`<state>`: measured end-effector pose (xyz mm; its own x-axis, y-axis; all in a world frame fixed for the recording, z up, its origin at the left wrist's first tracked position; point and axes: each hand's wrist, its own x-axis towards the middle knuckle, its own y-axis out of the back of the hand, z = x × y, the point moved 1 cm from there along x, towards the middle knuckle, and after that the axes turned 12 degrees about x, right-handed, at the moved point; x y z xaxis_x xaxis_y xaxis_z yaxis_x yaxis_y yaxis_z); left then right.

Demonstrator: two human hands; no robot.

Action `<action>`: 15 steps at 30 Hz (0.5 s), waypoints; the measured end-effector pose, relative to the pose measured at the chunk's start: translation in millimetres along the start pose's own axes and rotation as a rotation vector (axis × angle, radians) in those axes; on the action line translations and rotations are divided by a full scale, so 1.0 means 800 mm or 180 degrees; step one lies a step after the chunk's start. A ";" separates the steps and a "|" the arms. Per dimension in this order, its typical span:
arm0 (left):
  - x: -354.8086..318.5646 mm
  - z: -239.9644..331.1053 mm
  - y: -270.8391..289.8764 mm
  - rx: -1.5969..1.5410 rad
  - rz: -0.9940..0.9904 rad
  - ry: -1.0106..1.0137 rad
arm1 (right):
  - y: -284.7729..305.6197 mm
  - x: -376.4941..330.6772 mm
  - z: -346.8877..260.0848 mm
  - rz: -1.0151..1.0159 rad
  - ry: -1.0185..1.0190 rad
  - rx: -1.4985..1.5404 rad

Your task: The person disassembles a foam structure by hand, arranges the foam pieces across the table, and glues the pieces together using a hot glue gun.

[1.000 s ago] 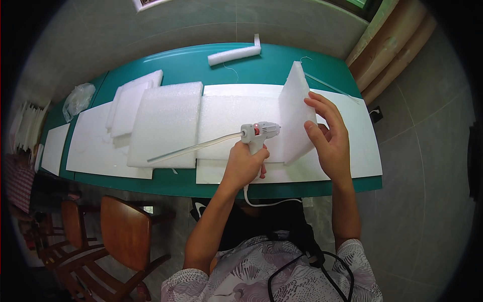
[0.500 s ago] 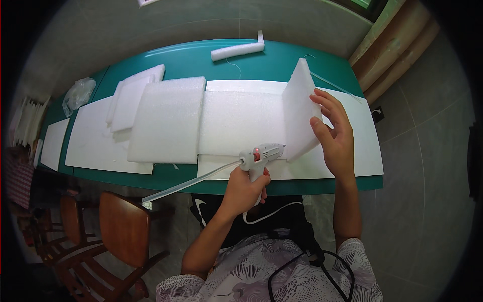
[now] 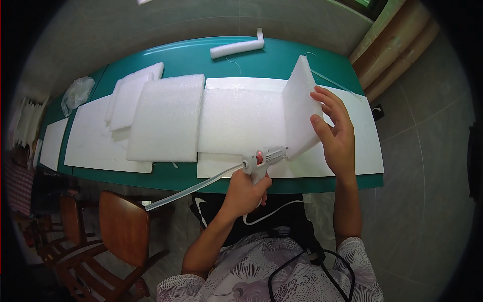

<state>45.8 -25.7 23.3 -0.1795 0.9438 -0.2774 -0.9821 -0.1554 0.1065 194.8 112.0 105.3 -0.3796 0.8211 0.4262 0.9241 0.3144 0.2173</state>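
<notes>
My left hand (image 3: 245,192) is closed round the grip of a white hot glue gun (image 3: 262,160), a long clear glue stick (image 3: 193,189) poking out of its back. Its nozzle points right, close to the near bottom corner of an upright white foam sheet (image 3: 300,100). My right hand (image 3: 336,128) steadies that sheet at its right edge, thumb and fingers against it. The sheet stands on edge at the right end of a flat foam sheet (image 3: 241,121). From this view I cannot tell whether the nozzle touches the foam.
Left of the flat sheet lie a thick foam block (image 3: 166,118) and smaller foam sheets (image 3: 133,95) on white board (image 3: 90,138). A foam strip (image 3: 236,49) sits at the back of the green table (image 3: 186,53). A plastic bag (image 3: 78,95) and wooden chair (image 3: 123,226) are left.
The glue gun has shifted slightly right and down, its nozzle nearer the base of the upright sheet. My right hand and the foam stay almost the same.
</notes>
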 end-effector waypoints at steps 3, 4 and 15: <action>0.000 0.000 -0.001 -0.0038 0.0000 0.0021 | 0.001 0.000 0.001 -0.0004 0.0035 -0.0008; -0.001 0.000 -0.001 -0.0044 -0.0001 0.0038 | 0.001 0.000 0.001 -0.0002 0.0046 0.0012; -0.002 -0.001 0.001 0.0025 0.0017 0.0027 | 0.001 0.000 0.002 0.0018 0.0093 -0.0088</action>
<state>45.4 -27.3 22.8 -0.1852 0.9405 -0.2848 -0.9806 -0.1581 0.1156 195.4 112.8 104.2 -0.3760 0.8085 0.4527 0.9247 0.2963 0.2389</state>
